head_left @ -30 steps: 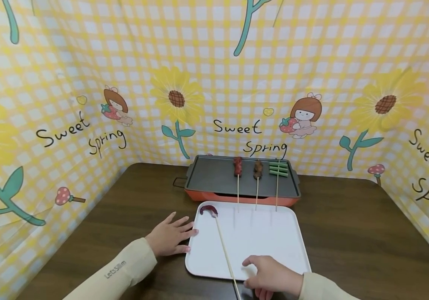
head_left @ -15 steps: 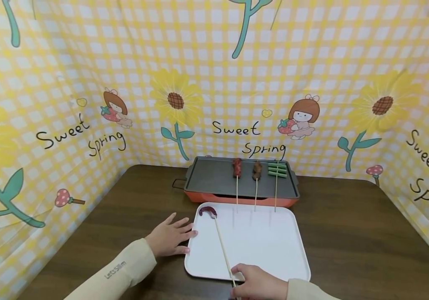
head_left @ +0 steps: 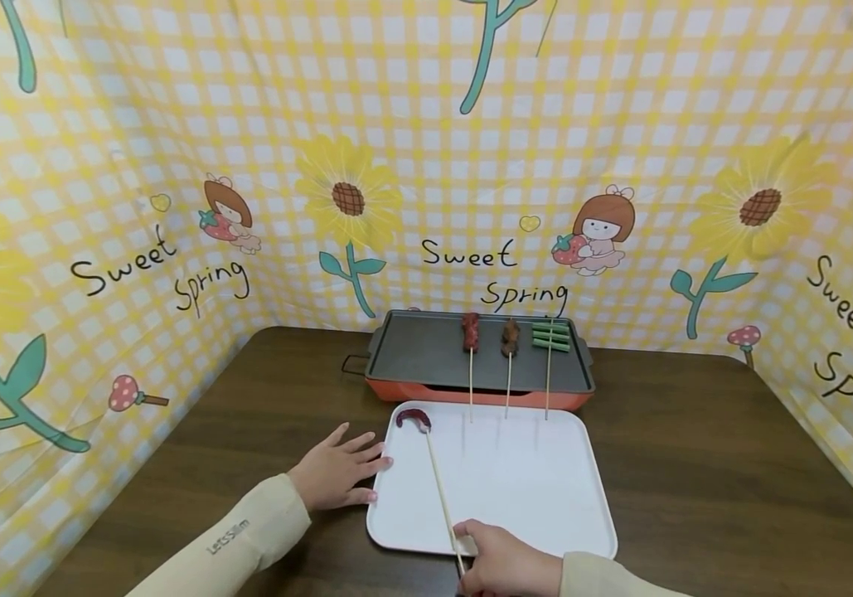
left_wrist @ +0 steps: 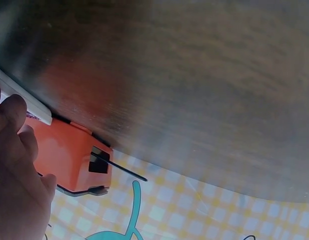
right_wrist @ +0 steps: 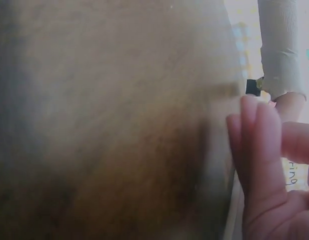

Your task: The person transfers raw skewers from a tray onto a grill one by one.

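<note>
A skewer (head_left: 438, 481) with a curled dark red piece of food (head_left: 414, 418), like an octopus tentacle, lies slantwise on a white tray (head_left: 545, 489). Its thin stick crosses the tray's near edge, where my right hand (head_left: 510, 560) pinches it between thumb and fingers. In the right wrist view the fingers of that right hand (right_wrist: 264, 170) show, but the stick does not. My left hand (head_left: 336, 471) lies with fingers spread on the table, fingertips at the tray's left rim. The left wrist view shows this left hand (left_wrist: 19, 165) beside the tray corner (left_wrist: 32, 102).
Behind the tray stands an orange grill (head_left: 396, 388) with a dark plate. On it lie a red meat skewer (head_left: 471, 332), a brown meat skewer (head_left: 510, 338) and a green vegetable skewer (head_left: 551, 337), sticks reaching over the tray. A wire handle (head_left: 354, 363) juts left. Patterned cloth (head_left: 426, 166) surrounds the brown table (head_left: 695, 464).
My right hand has moved left to the lower end of the stick and taken hold of it. The skewer's food end and my left hand have stayed in place.
</note>
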Tool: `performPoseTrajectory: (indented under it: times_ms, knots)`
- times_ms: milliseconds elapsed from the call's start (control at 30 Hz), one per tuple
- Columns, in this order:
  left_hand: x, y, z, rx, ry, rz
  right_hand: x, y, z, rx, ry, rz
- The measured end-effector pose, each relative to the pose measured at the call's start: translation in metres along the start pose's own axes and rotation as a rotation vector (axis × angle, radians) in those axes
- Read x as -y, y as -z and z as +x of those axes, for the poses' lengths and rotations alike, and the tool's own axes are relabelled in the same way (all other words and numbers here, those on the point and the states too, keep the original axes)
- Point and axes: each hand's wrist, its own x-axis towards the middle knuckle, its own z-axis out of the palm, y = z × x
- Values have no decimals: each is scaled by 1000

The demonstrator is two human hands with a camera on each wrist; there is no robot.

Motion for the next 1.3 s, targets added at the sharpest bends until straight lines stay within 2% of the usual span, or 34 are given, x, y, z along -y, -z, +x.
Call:
performPoseTrajectory:
  times_ms: [167,367,567,733,967,1300]
  knots:
    - [1,0,1,6,0,-5,3,-1,0,16,-53,107]
    - [0,2,-1,-24,-27,-37,5,0,-2,24,-43,148]
    - [-3,3,3,17,4,-10,5,-2,-3,-16,-51,241]
    - [-4,4,2,49,21,-7,3,-5,-4,-47,-72,255]
    - [-1,5,0,13,-1,-5,5,-2,-3,-5,-71,279]
    - [-2,3,1,7,-1,1,8,1,-8,28,-60,265]
